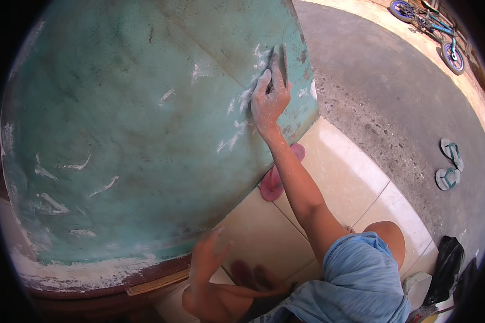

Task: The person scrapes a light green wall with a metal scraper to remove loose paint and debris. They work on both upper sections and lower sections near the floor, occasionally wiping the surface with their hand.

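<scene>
My right hand (pixel 270 97), coated in pale dust, is up against a worn teal-painted wall (pixel 137 121). Its fingers grip a thin flat piece (pixel 283 60) with a brownish edge; whether this is sandpaper or a scraper I cannot tell. White filler patches (pixel 236 135) streak the paint beside the hand, and more smears (pixel 50 204) mark the lower left. Close to the wall's bottom edge, my left hand (pixel 208 254) is slightly blurred, with its fingers apart and nothing in them.
Beige floor tiles (pixel 339 169) meet the wall's foot. A pink flip-flop (pixel 273 183) lies there. A wooden strip (pixel 159 281) runs along a dark red ledge. Grey flip-flops (pixel 448 177) rest on concrete (pixel 372 64). At right are a black plastic bag (pixel 444 266) and, farther off, a bicycle (pixel 432 26).
</scene>
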### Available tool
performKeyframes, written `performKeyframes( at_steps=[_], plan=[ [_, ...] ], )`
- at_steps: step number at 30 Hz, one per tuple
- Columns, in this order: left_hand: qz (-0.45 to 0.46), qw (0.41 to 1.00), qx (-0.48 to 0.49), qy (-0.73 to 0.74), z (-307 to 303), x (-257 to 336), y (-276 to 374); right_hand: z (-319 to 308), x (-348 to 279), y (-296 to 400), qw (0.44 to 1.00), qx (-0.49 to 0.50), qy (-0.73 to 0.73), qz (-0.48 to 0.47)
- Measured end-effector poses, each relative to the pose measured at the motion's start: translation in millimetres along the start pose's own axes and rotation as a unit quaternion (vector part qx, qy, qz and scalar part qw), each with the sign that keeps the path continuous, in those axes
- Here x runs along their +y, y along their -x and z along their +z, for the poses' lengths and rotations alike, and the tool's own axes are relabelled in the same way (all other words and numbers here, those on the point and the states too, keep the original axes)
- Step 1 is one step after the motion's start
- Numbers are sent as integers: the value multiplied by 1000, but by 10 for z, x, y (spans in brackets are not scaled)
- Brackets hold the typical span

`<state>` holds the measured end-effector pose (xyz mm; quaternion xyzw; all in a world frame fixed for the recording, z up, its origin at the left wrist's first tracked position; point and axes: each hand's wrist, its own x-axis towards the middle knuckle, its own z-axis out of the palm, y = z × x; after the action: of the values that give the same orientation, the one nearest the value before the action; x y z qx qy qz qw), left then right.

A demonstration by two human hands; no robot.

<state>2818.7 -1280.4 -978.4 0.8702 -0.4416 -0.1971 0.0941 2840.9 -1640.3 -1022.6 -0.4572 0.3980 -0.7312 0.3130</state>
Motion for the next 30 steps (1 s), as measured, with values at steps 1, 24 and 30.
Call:
performKeyframes(
  at_steps=[1, 24, 30],
  plan=[
    [13, 1000, 3, -19, 19, -75, -9, -23, -246, 305, 998, -21, -31, -52],
    [9, 999, -30, 10, -29, 197, -15, -35, 177, -440, 968, 1, -2, -251],
    [26, 996, 23, -78, -52, 159, -71, -219, 341, -485, 952, -101, -29, -287]
  ],
)
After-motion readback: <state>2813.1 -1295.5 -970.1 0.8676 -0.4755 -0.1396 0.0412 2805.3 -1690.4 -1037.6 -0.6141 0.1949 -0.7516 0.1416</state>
